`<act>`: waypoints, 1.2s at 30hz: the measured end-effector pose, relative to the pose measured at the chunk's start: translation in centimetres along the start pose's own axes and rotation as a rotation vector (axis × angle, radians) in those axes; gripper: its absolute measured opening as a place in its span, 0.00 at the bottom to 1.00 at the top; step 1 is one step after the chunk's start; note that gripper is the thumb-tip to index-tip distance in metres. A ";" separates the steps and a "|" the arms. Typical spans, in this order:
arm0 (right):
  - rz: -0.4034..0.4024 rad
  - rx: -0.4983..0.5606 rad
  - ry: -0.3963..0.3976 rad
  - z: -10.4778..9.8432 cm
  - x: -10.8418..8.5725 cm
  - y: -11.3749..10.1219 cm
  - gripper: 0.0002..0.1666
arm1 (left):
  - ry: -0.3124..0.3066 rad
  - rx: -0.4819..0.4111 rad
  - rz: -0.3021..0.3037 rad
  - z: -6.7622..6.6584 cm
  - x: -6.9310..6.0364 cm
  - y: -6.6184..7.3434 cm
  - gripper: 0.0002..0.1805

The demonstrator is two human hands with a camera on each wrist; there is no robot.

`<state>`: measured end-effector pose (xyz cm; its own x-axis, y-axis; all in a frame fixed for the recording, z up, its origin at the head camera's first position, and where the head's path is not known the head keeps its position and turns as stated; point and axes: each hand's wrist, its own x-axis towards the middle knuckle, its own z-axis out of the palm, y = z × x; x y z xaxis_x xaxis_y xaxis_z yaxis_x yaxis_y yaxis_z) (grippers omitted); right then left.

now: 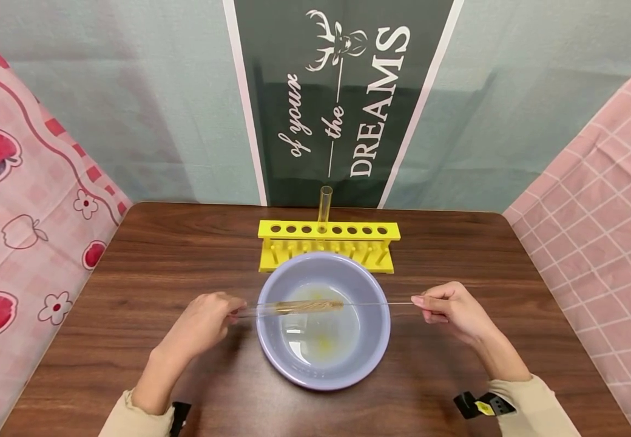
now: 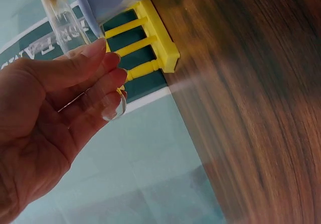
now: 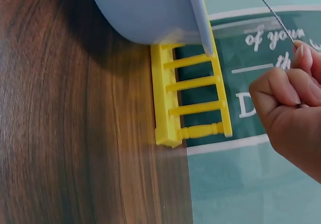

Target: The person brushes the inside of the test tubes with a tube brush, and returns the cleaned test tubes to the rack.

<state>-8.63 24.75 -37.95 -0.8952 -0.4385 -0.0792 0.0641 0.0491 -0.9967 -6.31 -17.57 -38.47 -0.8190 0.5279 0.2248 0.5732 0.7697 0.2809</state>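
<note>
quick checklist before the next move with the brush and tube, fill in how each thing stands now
1. Left hand grips the glass tube near its rounded end: ok.
2. Right hand pinches the brush's wire handle: ok.
3. Bristles over the basin: ok.
4. Bristles fully inside the tube: cannot tell; the tube's mouth is hard to make out.
5. Liquid in the basin: ok.
6. Free hole in the yellow rack: ok; just one tube stands in it.

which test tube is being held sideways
The test tube in the left hand, reaching over the basin; the other tube stands upright in the yellow rack.
</note>
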 end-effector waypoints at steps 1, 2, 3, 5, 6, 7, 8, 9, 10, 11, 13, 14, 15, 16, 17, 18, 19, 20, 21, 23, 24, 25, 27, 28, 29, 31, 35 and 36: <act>-0.003 0.027 -0.011 -0.2 -0.1 0.0 0.18 | 0.004 0.000 -0.004 0.0 -0.1 -0.1 0.15; -0.012 0.050 -0.025 -0.3 -0.1 0.1 0.19 | 0.008 0.003 -0.007 0.0 -0.1 -0.1 0.15; -0.022 0.065 -0.038 -0.5 -0.1 0.1 0.18 | 0.011 0.003 -0.007 -0.1 -0.1 -0.1 0.15; -0.037 0.076 -0.056 -0.8 -0.1 0.1 0.18 | 0.010 0.003 -0.004 -0.2 -0.1 -0.2 0.15; -0.040 0.077 -0.056 -1.0 -0.1 0.1 0.18 | 0.008 0.002 0.001 -0.2 -0.1 -0.2 0.15; -0.046 0.067 -0.056 -1.2 -0.2 0.1 0.17 | 0.005 -0.001 0.005 -0.2 -0.1 -0.2 0.14; -0.050 0.058 -0.056 -1.4 -0.2 0.1 0.17 | 0.001 -0.003 0.009 -0.3 0.0 -0.2 0.14; -0.047 0.048 -0.051 -1.6 -0.2 0.1 0.17 | -0.002 -0.007 0.013 -0.3 0.0 -0.2 0.14; -0.046 0.040 -0.045 -1.8 -0.3 0.1 0.17 | -0.003 -0.007 0.013 -0.3 -0.1 -0.3 0.13; -0.044 0.046 -0.042 -2.1 -0.3 0.0 0.17 | -0.005 -0.004 0.012 -0.4 -0.1 -0.4 0.13; -0.050 0.074 -0.056 -2.8 -0.6 0.0 0.19 | -0.004 0.001 0.003 -0.6 -0.4 -0.8 0.13; -0.053 0.097 -0.071 -3.2 -0.8 0.0 0.19 | -0.003 0.005 -0.005 -0.7 -0.6 -1.1 0.13; -0.055 0.123 -0.083 -3.6 -0.9 0.1 0.20 | -0.002 0.009 -0.015 -0.9 -0.9 -1.5 0.14; -0.058 0.149 -0.092 -4.1 -1.1 0.2 0.20 | 0.002 0.015 -0.030 -1.1 -1.2 -1.9 0.14; -0.065 0.179 -0.105 -4.6 -1.3 0.2 0.21 | 0.007 0.019 -0.048 -1.3 -1.5 -2.4 0.14; -0.075 0.197 -0.116 -5.0 -1.4 0.4 0.22 | 0.017 0.018 -0.066 -1.4 -1.9 -2.9 0.15; -0.077 0.217 -0.121 -5.4 -1.6 0.5 0.22 | 0.029 0.017 -0.085 -1.6 -2.3 -3.4 0.15; -0.081 0.228 -0.120 -5.8 -1.7 0.6 0.23 | 0.056 0.020 -0.102 -1.7 -2.7 -3.9 0.15; -0.083 0.240 -0.120 -6.1 -1.8 0.7 0.23 | 0.095 0.023 -0.118 -1.8 -3.0 -4.3 0.15; -0.086 0.253 -0.129 -6.6 -2.0 1.0 0.24 | 0.195 0.016 -0.145 -1.9 -3.6 -5.0 0.15; -0.082 0.254 -0.132 -6.7 -2.1 1.1 0.24 | 0.251 0.006 -0.155 -1.9 -3.8 -5.2 0.15; -0.076 0.258 -0.135 -6.8 -2.1 1.3 0.24 | 0.307 -0.002 -0.165 -1.8 -3.8 -5.3 0.15; -0.069 0.256 -0.138 -6.7 -2.1 1.5 0.24 | 0.415 -0.021 -0.181 -1.7 -3.5 -5.3 0.17; -0.067 0.257 -0.137 -6.6 -2.1 1.5 0.24 | 0.459 -0.035 -0.192 -1.6 -3.2 -5.3 0.17; -0.066 0.259 -0.136 -6.5 -2.1 1.5 0.24 | 0.494 -0.046 -0.207 -1.5 -2.8 -5.2 0.17; -0.064 0.268 -0.133 -6.2 -1.9 1.5 0.24 | 0.554 -0.066 -0.247 -1.2 -1.9 -5.0 0.17; -0.058 0.251 -0.125 -5.4 -1.4 1.5 0.23 | 0.599 -0.139 -0.342 -1.1 0.4 -4.4 0.15; -0.059 0.238 -0.124 -5.2 -1.4 1.6 0.22 | 0.598 -0.164 -0.365 -1.1 1.0 -4.2 0.15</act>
<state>-9.57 30.06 -39.38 -0.8408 -0.5413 -0.0078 0.1286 -0.1858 -0.9741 -9.54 -20.68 -38.37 -0.8323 -0.0754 0.5492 0.3004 0.7713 0.5612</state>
